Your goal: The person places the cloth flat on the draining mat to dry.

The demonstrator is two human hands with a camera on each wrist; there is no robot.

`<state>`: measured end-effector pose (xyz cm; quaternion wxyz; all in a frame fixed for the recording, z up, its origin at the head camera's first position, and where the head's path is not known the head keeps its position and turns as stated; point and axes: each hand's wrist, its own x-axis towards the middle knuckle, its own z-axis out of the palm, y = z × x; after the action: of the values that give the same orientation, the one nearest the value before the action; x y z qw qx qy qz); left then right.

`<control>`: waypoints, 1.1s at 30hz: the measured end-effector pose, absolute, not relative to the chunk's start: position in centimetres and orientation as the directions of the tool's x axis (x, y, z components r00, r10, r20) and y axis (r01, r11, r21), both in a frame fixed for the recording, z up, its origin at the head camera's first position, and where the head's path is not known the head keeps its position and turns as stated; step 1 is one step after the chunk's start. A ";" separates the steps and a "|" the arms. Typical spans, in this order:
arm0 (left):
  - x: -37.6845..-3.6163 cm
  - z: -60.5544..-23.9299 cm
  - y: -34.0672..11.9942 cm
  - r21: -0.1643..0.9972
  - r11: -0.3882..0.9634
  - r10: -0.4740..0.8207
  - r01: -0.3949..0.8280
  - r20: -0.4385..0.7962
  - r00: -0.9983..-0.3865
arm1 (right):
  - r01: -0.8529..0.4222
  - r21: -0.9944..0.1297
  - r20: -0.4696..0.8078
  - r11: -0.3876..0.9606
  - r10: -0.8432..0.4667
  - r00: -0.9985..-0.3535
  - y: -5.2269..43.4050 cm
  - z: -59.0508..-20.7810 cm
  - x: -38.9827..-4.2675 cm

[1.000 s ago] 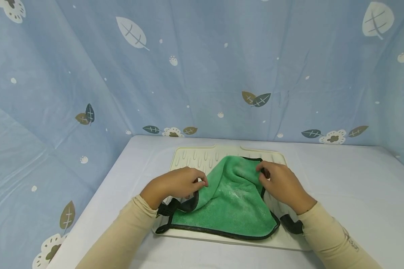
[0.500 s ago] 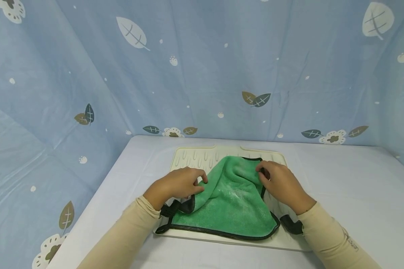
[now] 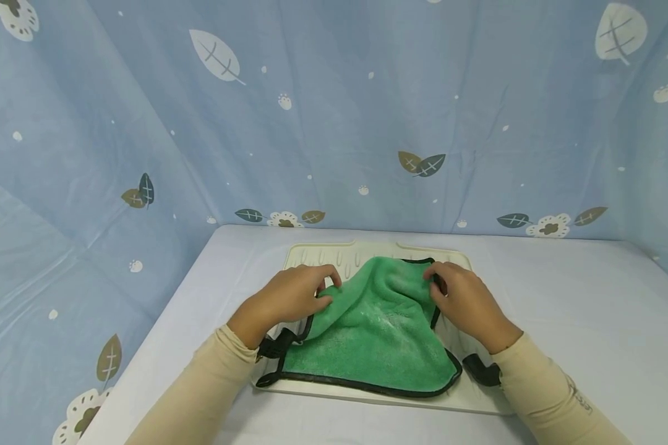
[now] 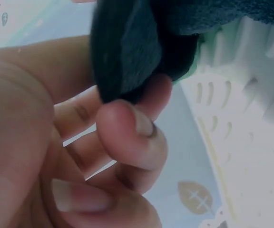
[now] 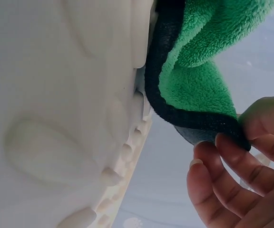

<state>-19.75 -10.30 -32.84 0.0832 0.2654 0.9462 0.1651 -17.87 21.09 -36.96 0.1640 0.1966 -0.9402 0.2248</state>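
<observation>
On the left, pinches with the left hand [image 3: 286,298] a lifted, black-bordered edge of the green cloth [image 3: 375,343], between thumb and fingers. In the middle, has the cloth lying between both hands on the cream ribbed tray [image 3: 312,253]: plush, with soft folds and a paler patch near its centre. On the right, pinches with the right hand [image 3: 466,301] its far corner, just above the tray; nearer, has a rounded, black-edged corner.

Before me, a white table [image 3: 573,321]; behind it and along its left side hangs a creased blue curtain [image 3: 334,117], printed with leaves [image 3: 216,55] and white flowers [image 3: 549,226].
</observation>
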 end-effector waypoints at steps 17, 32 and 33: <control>-19.1 -31.3 -10.3 0.274 0.799 0.489 0.535 0.222 -0.844 | -0.498 -0.340 0.571 0.798 -0.245 -0.784 21.1 -36.7 -18.1; -19.4 -33.1 -9.8 0.290 0.840 0.483 0.457 -0.021 -0.875 | -0.408 -0.408 0.378 0.817 -0.255 -0.890 21.2 -36.9 -17.9; -19.4 -33.3 -9.8 0.290 0.843 0.484 0.453 -0.043 -0.874 | -0.403 -0.411 0.366 0.817 -0.257 -0.894 21.2 -36.9 -17.9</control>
<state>-19.44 -9.81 -33.26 0.0576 0.2445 0.9582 0.1368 -17.88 21.21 -36.93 0.1486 0.1754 -0.9416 0.2460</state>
